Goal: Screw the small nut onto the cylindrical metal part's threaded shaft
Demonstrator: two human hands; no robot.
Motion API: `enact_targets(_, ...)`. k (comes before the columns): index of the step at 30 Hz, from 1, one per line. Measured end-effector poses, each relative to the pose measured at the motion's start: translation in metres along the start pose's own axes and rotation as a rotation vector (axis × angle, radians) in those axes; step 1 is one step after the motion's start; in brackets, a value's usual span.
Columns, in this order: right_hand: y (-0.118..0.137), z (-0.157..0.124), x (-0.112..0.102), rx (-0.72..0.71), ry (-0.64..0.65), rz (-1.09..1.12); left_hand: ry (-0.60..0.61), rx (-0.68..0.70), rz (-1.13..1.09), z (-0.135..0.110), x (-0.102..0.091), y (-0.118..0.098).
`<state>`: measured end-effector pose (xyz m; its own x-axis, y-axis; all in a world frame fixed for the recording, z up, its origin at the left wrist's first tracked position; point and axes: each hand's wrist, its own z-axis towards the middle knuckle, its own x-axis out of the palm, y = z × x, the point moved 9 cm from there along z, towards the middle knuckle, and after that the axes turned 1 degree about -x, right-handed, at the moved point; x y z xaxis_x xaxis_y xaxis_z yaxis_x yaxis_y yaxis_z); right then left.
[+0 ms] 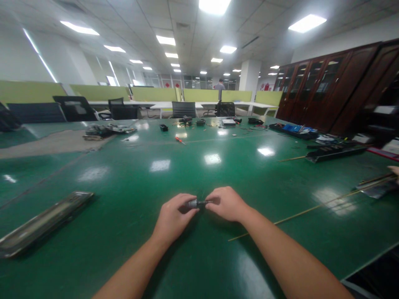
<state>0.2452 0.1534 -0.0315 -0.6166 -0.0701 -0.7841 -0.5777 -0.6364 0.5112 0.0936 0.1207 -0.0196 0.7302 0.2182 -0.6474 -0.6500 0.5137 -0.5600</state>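
Over the near middle of the green table, my left hand pinches a small silver-and-black cylindrical part between thumb and fingers. The part lies level, and its thin dark end points right. My right hand is closed at that thin end, thumb and fingertips pressed together around its tip. The fingers partly cover the piece, and its exact kind is too small to make out. A long thin brass-coloured rod lies on the table, passing behind my right forearm.
A long metal tray-like piece lies at left. An orange screwdriver and several small dark parts sit farther back. At right are a dark channel holding rods and another person's hand. A person stands in the background.
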Motion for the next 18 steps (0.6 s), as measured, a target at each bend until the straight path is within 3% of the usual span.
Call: enact_targets(18,-0.004,-0.001,-0.0031,0.01,-0.018,-0.001,-0.016,-0.03,0.001,-0.0003,-0.0008,0.0084)
